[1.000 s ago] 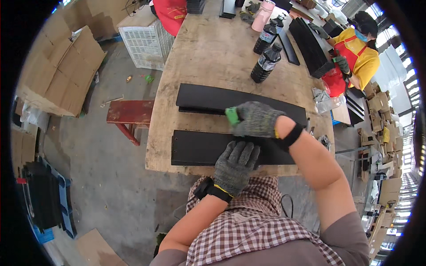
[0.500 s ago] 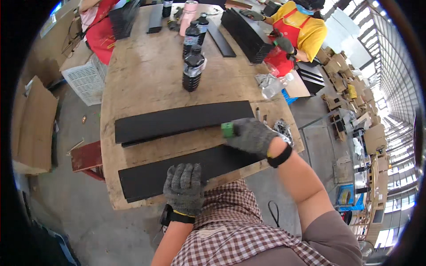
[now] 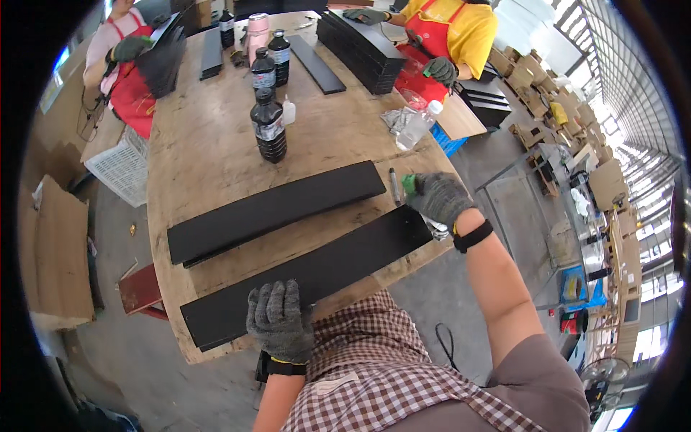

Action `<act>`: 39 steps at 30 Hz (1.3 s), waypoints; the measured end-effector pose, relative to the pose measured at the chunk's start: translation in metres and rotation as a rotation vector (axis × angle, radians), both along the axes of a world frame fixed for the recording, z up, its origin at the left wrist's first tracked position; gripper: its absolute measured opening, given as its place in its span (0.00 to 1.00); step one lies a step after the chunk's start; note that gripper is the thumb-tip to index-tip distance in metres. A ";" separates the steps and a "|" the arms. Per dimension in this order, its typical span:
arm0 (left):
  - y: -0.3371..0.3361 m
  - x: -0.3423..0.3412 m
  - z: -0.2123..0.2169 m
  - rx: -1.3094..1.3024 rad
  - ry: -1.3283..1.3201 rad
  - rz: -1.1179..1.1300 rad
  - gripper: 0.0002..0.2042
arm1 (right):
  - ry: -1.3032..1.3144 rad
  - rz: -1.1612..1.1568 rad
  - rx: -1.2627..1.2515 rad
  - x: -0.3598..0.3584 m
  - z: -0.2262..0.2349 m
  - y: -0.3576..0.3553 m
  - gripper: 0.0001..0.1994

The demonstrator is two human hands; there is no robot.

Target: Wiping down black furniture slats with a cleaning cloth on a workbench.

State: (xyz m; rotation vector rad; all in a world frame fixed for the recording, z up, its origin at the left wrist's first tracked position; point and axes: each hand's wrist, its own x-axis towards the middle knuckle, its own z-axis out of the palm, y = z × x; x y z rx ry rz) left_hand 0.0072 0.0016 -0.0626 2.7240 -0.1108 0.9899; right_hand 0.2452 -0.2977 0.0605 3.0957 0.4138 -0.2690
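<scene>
A long black board [image 3: 317, 270] lies slantwise along the near edge of the table. My left hand [image 3: 281, 322], in a grey knit glove, rests palm down on its near edge with the fingers stretched out. My right hand [image 3: 440, 196], gloved alike, is closed around a small green block [image 3: 409, 184], possibly a sponge; most of it is hidden by the glove. That hand hovers by the board's right end; whether the block touches the board I cannot tell. Beyond lies a second stack of black boards [image 3: 277, 210], roughly parallel, with a marker pen [image 3: 394, 186] off its right end.
Dark bottles [image 3: 268, 128], a small white bottle [image 3: 288, 111] and a pink flask [image 3: 258, 34] stand farther back on the wooden table [image 3: 209, 155]. A clear bottle [image 3: 417, 128] lies at the right edge. Two gloved co-workers stand by black board stacks [image 3: 360, 52]. A red stool [image 3: 140, 289] stands left.
My right hand has moved right with the green block, from above the near board's right part to beyond its end. My left hand stays on the board. The whole view has turned somewhat.
</scene>
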 end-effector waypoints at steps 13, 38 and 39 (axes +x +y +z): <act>-0.002 0.002 0.001 0.040 -0.016 -0.010 0.20 | 0.177 -0.417 1.130 -0.063 -0.046 -0.064 0.21; -0.001 0.003 -0.003 0.022 -0.016 -0.019 0.22 | -0.201 -0.429 1.582 -0.174 -0.122 0.021 0.14; -0.001 0.003 -0.003 0.020 -0.011 -0.014 0.22 | -0.217 -0.348 1.531 -0.181 -0.119 0.029 0.14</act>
